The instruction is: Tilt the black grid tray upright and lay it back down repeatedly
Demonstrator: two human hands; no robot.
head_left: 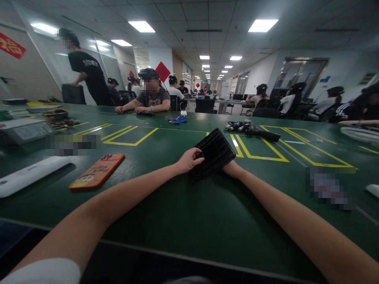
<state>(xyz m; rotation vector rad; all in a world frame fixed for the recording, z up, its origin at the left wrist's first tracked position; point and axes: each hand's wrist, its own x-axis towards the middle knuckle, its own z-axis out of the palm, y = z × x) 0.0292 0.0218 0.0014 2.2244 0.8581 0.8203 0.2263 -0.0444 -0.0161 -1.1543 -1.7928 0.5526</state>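
A black ribbed pouch [215,154] is held tilted above the green table [183,213], near its middle. My left hand [191,159] grips the pouch's left edge, fingers curled over it. My right hand [232,169] is mostly hidden behind the pouch's lower right corner and supports it from behind; its fingers do not show.
An orange phone case [97,171] and a white device [28,174] lie at the left. A black tool [262,134] and small metal parts [238,126] rest beyond the pouch, inside yellow floor-tape rectangles. A person [151,98] sits across the table; others work behind.
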